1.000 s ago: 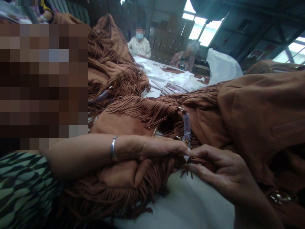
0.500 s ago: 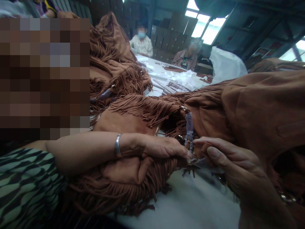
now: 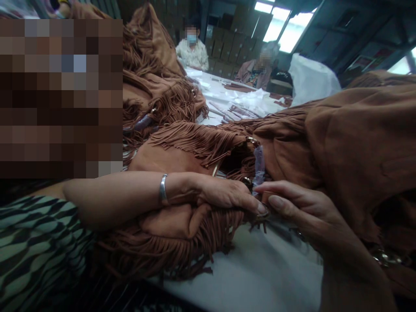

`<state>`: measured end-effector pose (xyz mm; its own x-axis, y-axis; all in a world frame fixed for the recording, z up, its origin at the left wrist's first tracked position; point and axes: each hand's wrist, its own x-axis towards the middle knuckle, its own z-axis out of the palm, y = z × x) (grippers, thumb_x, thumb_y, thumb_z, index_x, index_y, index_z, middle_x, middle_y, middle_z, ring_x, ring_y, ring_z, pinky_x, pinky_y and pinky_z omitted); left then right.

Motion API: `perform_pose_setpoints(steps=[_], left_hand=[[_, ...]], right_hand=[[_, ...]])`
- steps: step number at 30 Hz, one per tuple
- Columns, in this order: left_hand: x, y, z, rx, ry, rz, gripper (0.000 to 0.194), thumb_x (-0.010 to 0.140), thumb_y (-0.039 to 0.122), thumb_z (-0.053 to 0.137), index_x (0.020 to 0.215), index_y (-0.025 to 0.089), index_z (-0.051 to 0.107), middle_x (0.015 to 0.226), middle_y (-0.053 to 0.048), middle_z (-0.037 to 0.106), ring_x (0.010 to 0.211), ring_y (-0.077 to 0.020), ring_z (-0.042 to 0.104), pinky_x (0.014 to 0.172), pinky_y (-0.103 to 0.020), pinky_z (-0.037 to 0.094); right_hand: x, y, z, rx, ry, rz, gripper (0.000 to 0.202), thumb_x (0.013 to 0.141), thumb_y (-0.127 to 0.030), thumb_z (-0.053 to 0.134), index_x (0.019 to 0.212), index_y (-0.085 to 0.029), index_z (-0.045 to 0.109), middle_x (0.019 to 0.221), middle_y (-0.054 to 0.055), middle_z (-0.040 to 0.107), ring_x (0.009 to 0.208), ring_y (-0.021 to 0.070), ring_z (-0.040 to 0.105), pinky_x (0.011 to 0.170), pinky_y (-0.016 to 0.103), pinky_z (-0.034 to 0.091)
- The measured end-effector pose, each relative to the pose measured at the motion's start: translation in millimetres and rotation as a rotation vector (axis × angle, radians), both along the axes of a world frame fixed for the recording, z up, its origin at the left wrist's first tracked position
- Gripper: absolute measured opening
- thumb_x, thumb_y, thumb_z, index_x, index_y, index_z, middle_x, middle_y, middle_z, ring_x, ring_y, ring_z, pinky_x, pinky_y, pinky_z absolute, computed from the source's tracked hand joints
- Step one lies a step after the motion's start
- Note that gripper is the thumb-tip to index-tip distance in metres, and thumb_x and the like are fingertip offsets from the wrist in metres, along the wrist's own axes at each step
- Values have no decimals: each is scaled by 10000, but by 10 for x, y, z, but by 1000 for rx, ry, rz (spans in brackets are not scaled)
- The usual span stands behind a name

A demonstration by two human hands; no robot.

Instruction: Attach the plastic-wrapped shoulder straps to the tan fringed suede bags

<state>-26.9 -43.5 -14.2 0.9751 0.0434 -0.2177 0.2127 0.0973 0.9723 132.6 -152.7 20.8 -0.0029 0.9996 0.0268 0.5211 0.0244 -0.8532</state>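
A brown fringed suede bag [image 3: 172,158] lies on its side on the white table, its zipped mouth facing right. My left hand [image 3: 227,193] reaches across it and is closed on a small metal ring [image 3: 265,213] at the bag's edge, thumb on top. Close by, my right hand [image 3: 299,208] pinches a short brown leather strap [image 3: 264,198] between thumb and forefinger, almost touching the left thumb. A plastic-wrapped handle [image 3: 259,164] runs from a gold ring [image 3: 252,141] down behind my right fingertips. My left palm hides part of the bag.
Another brown suede bag [image 3: 360,130] is heaped on the right, more fringed bags [image 3: 156,73] on the left. White plastic and strips lie on the far table [image 3: 217,84]. Two people [image 3: 191,54] sit beyond it, before stacked boxes. A blurred-out block covers the upper left.
My right hand has shifted left, bringing the strap closer to my left thumb and the ring. The buckle on the wrapped handle is now covered by my right fingers.
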Motion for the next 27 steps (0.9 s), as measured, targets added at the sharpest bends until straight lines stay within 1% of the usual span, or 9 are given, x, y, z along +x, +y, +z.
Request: perform_pose_setpoints(steps=[2, 4, 7, 10, 14, 17, 20, 23, 27], left_hand=[[-5, 2, -17, -39, 24, -12, 299, 785, 388, 552, 609, 146, 552, 565, 26, 481, 537, -93, 438, 517, -209, 375], [-10, 4, -35, -73, 23, -13, 295, 780, 398, 559, 632, 143, 561, 586, 19, 500, 543, -96, 453, 528, -216, 387], [-19, 2, -63, -103, -11, -6, 276, 780, 371, 573, 636, 136, 566, 620, 6, 524, 572, -97, 480, 580, -219, 408], [-36, -1, -101, -173, 1, -26, 304, 764, 413, 615, 650, 135, 565, 616, 3, 518, 547, -94, 463, 546, -222, 389], [-60, -2, -137, -292, -32, -56, 358, 694, 472, 702, 667, 138, 577, 600, 14, 507, 548, -88, 454, 531, -210, 379], [-55, -4, -134, -298, -63, -64, 381, 667, 487, 728, 660, 126, 609, 590, 11, 522, 569, -90, 475, 565, -211, 411], [-38, -12, -137, -313, -57, -92, 416, 648, 525, 730, 656, 119, 637, 572, 8, 532, 571, -106, 502, 587, -236, 444], [-25, -27, -171, -338, -51, -113, 440, 636, 562, 724, 656, 129, 646, 584, 10, 550, 563, -108, 510, 595, -249, 454], [-10, -28, -245, -308, -73, -129, 400, 663, 534, 710, 671, 138, 654, 603, 20, 562, 551, -87, 486, 578, -221, 437]], right_hand=[[7, 6, -18, -54, 114, -28, 227, 763, -385, 689, 862, -182, 674, 715, 42, 671, 602, 158, 612, 499, 217, 487], [23, 16, -42, -76, 192, -36, 230, 733, -372, 722, 826, -171, 661, 681, 31, 644, 555, 135, 576, 461, 201, 457], [46, 34, -77, -76, 259, -11, 187, 740, -335, 724, 822, -173, 679, 680, 21, 633, 555, 120, 560, 474, 196, 450], [49, 43, -106, -76, 329, 41, 143, 757, -307, 714, 814, -177, 694, 648, 8, 614, 544, 103, 538, 488, 190, 438], [44, 40, -147, -81, 424, 59, 136, 735, -309, 733, 798, -189, 717, 647, 18, 626, 571, 127, 555, 514, 224, 452], [55, 39, -176, -65, 486, 65, 115, 716, -297, 752, 776, -202, 731, 636, 12, 628, 564, 125, 554, 517, 228, 454], [72, 41, -184, -40, 495, 62, 82, 708, -256, 761, 777, -217, 741, 678, 14, 659, 593, 125, 583, 540, 220, 472], [86, 39, -162, -37, 435, 51, 72, 711, -240, 756, 773, -207, 747, 696, 30, 674, 607, 139, 605, 541, 228, 491], [101, 19, -111, -32, 333, 99, 100, 686, -227, 771, 774, -181, 759, 706, 48, 680, 627, 151, 624, 542, 223, 500]])
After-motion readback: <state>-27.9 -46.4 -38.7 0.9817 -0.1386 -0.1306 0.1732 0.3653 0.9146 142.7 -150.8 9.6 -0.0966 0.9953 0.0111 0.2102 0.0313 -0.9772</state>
